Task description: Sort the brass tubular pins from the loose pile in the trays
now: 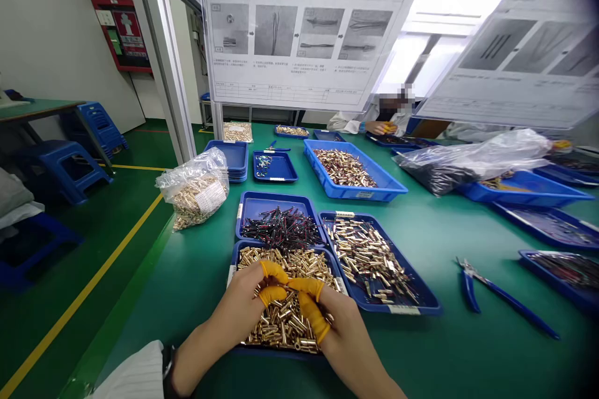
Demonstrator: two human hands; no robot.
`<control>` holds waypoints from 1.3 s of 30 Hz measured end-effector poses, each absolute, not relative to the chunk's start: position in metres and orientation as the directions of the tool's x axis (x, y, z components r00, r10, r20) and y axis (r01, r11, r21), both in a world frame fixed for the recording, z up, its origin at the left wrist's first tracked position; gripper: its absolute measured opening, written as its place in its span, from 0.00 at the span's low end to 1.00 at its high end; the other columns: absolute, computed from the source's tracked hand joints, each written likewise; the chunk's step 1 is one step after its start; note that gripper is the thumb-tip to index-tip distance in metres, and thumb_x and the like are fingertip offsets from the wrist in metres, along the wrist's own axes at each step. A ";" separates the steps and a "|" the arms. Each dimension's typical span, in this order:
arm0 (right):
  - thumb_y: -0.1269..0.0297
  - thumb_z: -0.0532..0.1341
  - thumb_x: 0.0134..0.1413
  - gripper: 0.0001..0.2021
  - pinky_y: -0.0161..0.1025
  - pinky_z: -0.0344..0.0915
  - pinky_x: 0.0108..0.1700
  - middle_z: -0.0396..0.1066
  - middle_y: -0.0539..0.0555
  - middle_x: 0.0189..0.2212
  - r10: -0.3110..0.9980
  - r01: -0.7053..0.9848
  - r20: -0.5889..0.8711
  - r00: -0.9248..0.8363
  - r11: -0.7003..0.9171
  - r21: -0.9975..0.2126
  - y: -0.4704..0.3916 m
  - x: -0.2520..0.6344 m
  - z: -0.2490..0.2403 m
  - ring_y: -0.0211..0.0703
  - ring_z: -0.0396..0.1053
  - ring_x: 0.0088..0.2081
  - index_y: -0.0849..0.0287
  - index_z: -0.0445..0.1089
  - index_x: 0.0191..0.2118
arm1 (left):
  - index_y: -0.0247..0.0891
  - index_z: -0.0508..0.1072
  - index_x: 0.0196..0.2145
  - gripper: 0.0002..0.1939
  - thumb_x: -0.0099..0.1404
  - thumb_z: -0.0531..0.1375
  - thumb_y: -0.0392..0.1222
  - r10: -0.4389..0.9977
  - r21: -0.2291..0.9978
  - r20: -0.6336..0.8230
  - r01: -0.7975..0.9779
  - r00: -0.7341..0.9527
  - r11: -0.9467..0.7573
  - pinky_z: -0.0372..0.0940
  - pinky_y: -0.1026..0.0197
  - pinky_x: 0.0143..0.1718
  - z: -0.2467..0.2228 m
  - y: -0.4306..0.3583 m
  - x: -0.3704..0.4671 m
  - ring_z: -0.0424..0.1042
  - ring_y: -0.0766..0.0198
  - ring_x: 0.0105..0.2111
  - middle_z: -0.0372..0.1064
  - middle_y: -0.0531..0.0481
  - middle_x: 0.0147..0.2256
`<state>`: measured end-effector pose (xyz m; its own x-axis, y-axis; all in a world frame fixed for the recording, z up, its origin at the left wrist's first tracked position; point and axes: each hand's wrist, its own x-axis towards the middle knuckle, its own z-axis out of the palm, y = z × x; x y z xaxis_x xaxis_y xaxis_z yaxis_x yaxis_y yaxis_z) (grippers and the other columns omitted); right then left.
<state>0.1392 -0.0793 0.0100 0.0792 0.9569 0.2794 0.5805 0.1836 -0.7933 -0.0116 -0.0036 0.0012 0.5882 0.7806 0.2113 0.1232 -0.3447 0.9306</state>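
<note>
My left hand [244, 300] and my right hand [333, 318] meet above a blue tray [234, 254] heaped with brass sleeves [281, 324]. Yellow finger cots cover the thumb and forefinger of each. Both hands are closed in a pinch, fingertips nearly touching. Whatever lies between them is too small and too covered to make out. Just behind, a second tray holds black and red wire pieces [283, 225]. To the right, another tray [423, 307] carries brass sleeves with what look like dark wire ends [362, 255].
Blue-handled cutters [496, 293] lie open on the green table at right. A bag of brass parts [199, 196] stands at left by stacked trays [234, 159]. A large blue bin [393, 192] sits further back. Instruction sheets [299, 84] hang overhead. A co-worker's gloved hand [384, 128] shows across the table.
</note>
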 end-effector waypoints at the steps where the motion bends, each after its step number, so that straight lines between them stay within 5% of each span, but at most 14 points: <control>1: 0.67 0.50 0.56 0.10 0.35 0.54 0.22 0.64 0.51 0.20 0.958 0.598 0.281 0.060 0.191 -0.779 -0.079 0.140 0.010 0.42 0.61 0.22 0.58 0.68 0.31 | 0.39 0.70 0.33 0.07 0.59 0.56 0.30 0.769 0.915 0.242 0.126 0.591 -0.384 0.62 0.60 0.38 0.002 -0.003 -0.012 0.67 0.61 0.35 0.68 0.51 0.33; 7: 0.67 0.51 0.56 0.06 0.34 0.53 0.21 0.63 0.50 0.21 0.979 0.520 0.203 0.001 0.173 -0.837 -0.079 0.139 0.006 0.39 0.58 0.21 0.57 0.64 0.33 | 0.39 0.71 0.32 0.07 0.60 0.56 0.30 0.697 0.846 0.409 0.041 0.589 -0.531 0.62 0.61 0.39 0.005 -0.003 -0.013 0.66 0.61 0.37 0.67 0.49 0.35; 13: 0.60 0.51 0.58 0.06 0.30 0.54 0.17 0.61 0.45 0.19 0.994 0.270 0.107 0.022 0.098 -0.958 -0.081 0.134 0.006 0.33 0.57 0.16 0.55 0.58 0.34 | 0.39 0.71 0.32 0.10 0.59 0.54 0.28 0.707 0.932 0.257 0.025 0.659 -0.362 0.65 0.63 0.32 0.002 -0.006 -0.013 0.68 0.63 0.31 0.68 0.52 0.29; 17: 0.61 0.52 0.58 0.07 0.31 0.58 0.19 0.59 0.42 0.12 0.997 0.314 0.075 0.003 0.070 -0.947 -0.080 0.134 0.008 0.34 0.60 0.15 0.56 0.58 0.31 | 0.37 0.70 0.32 0.10 0.59 0.52 0.27 0.675 0.952 0.156 0.073 0.722 -0.298 0.63 0.65 0.28 0.000 -0.007 -0.013 0.67 0.65 0.25 0.67 0.53 0.26; 22: 0.57 0.58 0.52 0.09 0.37 0.66 0.28 0.69 0.52 0.26 0.982 0.348 0.167 0.087 0.127 -0.929 -0.077 0.140 0.012 0.41 0.67 0.25 0.57 0.63 0.34 | 0.37 0.69 0.33 0.06 0.58 0.57 0.30 0.755 0.923 0.172 0.165 0.632 -0.349 0.62 0.61 0.36 0.000 -0.004 -0.013 0.66 0.61 0.34 0.67 0.51 0.32; 29: 0.57 0.58 0.51 0.10 0.35 0.62 0.23 0.67 0.52 0.22 0.979 0.360 0.122 0.162 0.057 -0.931 -0.079 0.142 0.010 0.39 0.65 0.22 0.59 0.67 0.28 | 0.38 0.69 0.32 0.06 0.57 0.57 0.29 0.784 0.915 0.184 0.187 0.593 -0.357 0.61 0.63 0.36 -0.003 -0.004 -0.013 0.67 0.62 0.34 0.69 0.51 0.32; 39: 0.59 0.66 0.39 0.14 0.29 0.58 0.15 0.62 0.45 0.13 0.982 0.037 -0.188 0.024 -0.189 -0.981 -0.075 0.140 0.012 0.30 0.57 0.13 0.60 0.63 0.18 | 0.37 0.65 0.27 0.14 0.51 0.50 0.19 0.693 0.825 0.189 0.270 0.696 -0.496 0.56 0.65 0.28 -0.002 -0.012 -0.019 0.64 0.63 0.28 0.66 0.51 0.27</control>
<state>0.1399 -0.0745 0.0122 0.0238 0.9819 -0.1879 0.0374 -0.1887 -0.9813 -0.0189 -0.0123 -0.0024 0.6955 0.6933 0.1885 0.2705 -0.4957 0.8253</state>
